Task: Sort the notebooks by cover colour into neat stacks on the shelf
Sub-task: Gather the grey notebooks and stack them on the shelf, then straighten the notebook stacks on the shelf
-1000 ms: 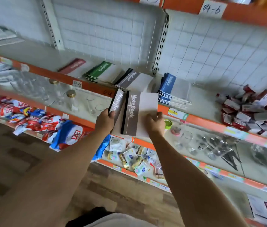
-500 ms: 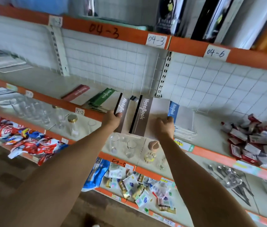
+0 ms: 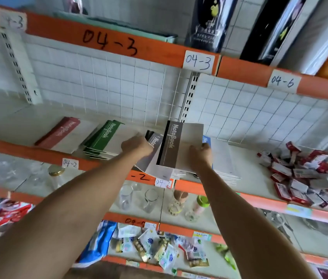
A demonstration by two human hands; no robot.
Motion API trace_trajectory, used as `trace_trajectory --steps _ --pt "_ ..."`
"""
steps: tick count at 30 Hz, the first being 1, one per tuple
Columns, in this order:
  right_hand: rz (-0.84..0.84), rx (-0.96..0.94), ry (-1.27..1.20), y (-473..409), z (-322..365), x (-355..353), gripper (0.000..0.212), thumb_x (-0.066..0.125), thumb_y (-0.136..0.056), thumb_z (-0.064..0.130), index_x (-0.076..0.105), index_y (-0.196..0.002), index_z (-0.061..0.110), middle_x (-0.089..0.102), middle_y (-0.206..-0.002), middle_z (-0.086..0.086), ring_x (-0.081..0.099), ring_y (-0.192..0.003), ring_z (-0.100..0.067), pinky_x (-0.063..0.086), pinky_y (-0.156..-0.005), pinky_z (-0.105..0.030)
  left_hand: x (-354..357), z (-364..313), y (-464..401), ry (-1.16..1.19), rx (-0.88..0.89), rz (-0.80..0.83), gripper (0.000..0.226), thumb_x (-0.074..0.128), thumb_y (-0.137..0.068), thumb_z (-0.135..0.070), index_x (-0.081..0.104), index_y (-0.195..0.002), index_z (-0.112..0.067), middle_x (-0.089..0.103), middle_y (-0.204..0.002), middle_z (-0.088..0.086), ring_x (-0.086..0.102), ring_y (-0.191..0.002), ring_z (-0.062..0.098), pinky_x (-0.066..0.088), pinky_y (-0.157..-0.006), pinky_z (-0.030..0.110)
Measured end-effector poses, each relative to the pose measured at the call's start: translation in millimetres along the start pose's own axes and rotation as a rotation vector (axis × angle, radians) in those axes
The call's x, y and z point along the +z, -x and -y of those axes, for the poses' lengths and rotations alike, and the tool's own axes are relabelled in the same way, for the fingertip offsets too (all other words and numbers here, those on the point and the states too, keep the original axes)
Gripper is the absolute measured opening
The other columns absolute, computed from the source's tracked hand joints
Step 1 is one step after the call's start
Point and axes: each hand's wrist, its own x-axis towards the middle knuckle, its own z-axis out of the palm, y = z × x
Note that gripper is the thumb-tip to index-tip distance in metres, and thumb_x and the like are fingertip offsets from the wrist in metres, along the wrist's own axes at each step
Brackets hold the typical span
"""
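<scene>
slippage looked the main risk: the right hand (image 3: 199, 158) pinched the near right corner of a grey notebook (image 3: 181, 147) held tilted above the grey stack (image 3: 155, 156), which overhung the shelf's (image 3: 259, 178) front edge. the left hand (image 3: 136, 147) gripped that stack's left side. a loose pinch could have dropped the book off the edge or onto the blue stack (image 3: 222, 158) just beside; the green stack (image 3: 104, 140) and red notebook (image 3: 62, 133) lay leftward.

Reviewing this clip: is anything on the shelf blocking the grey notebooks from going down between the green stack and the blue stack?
Nothing visible blocks them. The grey notebooks, gripped by the left hand and right hand, sit over the gap between the green stack and blue stack. The shelf surface under them is hidden.
</scene>
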Motion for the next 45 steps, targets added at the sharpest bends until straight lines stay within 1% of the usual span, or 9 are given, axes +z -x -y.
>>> trace_trajectory --steps 5,10,15,19,24,29,33,38,45 --pt "-0.008 0.016 0.051 -6.6 9.8 9.8 0.020 0.059 -0.082 0.019 0.062 -0.100 0.010 0.067 -0.100 -0.014 0.063 -0.093 -0.033 0.051 -0.081 -0.035 -8.6 2.0 -19.8 -0.298 0.106 0.026 0.044 0.055 -0.093 -0.047 0.061 -0.120 -0.013 0.065 -0.108 0.004 0.066 -0.095 0.022 0.043 -0.071 0.029" --pt "0.036 0.010 0.069 -4.5 13.4 24.5 0.019 0.060 -0.082 0.019 0.062 -0.098 0.010 0.068 -0.096 -0.009 0.064 -0.091 -0.030 0.053 -0.078 -0.034 7.1 19.3 -34.0 -0.251 0.158 0.044 0.087 0.043 -0.090 -0.072 0.028 -0.149 -0.011 0.067 -0.107 0.006 0.066 -0.084 0.023 0.040 -0.071 0.034" --pt "0.098 -0.050 0.331 -0.3 17.1 38.0 0.027 0.060 -0.089 0.023 0.063 -0.108 0.005 0.064 -0.096 -0.009 0.061 -0.085 -0.029 0.047 -0.071 -0.031 9.4 21.7 -34.5 -0.204 0.188 0.049 0.066 0.029 -0.100 -0.057 0.022 -0.151 -0.016 0.063 -0.126 0.006 0.063 -0.084 0.026 0.035 -0.071 0.037" --pt "0.099 -0.163 0.655 5.5 20.9 45.5 0.025 0.060 -0.091 0.025 0.065 -0.108 0.007 0.066 -0.096 -0.010 0.061 -0.081 -0.028 0.049 -0.067 -0.031 5.1 26.3 -34.5 -0.200 0.226 0.017 0.059 0.021 -0.101 -0.058 0.037 -0.140 -0.018 0.061 -0.090 0.004 0.058 -0.073 0.023 0.040 -0.070 0.038" --pt "0.179 -0.192 0.797 3.2 15.1 51.5 0.042 0.068 -0.089 0.041 0.059 -0.115 0.008 0.067 -0.104 -0.010 0.060 -0.083 -0.024 0.046 -0.064 -0.029 -5.9 32.5 -30.5 -0.113 0.292 0.024 0.056 0.024 -0.102 -0.058 0.043 -0.130 -0.013 0.060 -0.088 0.000 0.060 -0.072 0.017 0.051 -0.068 0.033" --pt "0.192 -0.337 0.891 4.4 29.1 55.3 0.047 0.064 -0.090 0.030 0.053 -0.130 0.008 0.052 -0.131 -0.016 0.050 -0.120 -0.034 0.049 -0.092 -0.042 -18.8 44.5 -24.3 -0.035 0.355 0.008 0.047 0.036 -0.103 -0.051 0.042 -0.135 -0.016 0.058 -0.093 -0.004 0.058 -0.069 0.014 0.048 -0.062 0.031" --pt "0.340 -0.544 0.770 10.1 38.7 77.9 0.060 0.062 -0.091 0.043 0.043 -0.139 0.013 0.046 -0.139 -0.014 0.045 -0.125 -0.032 0.044 -0.101 -0.043 -27.3 65.7 -10.5 -0.019 0.326 -0.100 0.041 0.042 -0.101 -0.048 0.047 -0.124 -0.014 0.061 -0.081 0.000 0.060 -0.060 0.015 0.051 -0.051 0.032" --pt "0.525 -0.672 0.608 43.1 58.7 130.8 0.065 0.062 -0.090 0.047 0.039 -0.143 0.018 0.040 -0.145 -0.009 0.039 -0.132 -0.031 0.044 -0.104 -0.047 -39.9 121.6 14.1 -0.088 0.204 -0.205 0.046 0.050 -0.099 -0.046 0.044 -0.133 -0.015 0.061 -0.119 0.005 0.065 -0.087 0.022 0.058 -0.072 0.035" --pt "0.641 -0.847 0.582 114.0 83.8 205.0 0.064 0.061 -0.091 0.044 0.039 -0.145 0.016 0.044 -0.145 -0.008 0.048 -0.126 -0.032 0.045 -0.101 -0.041 -74.2 217.8 29.8 -0.168 0.013 -0.238 0.052 0.050 -0.097 -0.050 0.049 -0.135 -0.015 0.064 -0.123 0.012 0.063 -0.106 0.032 0.053 -0.086 0.040"
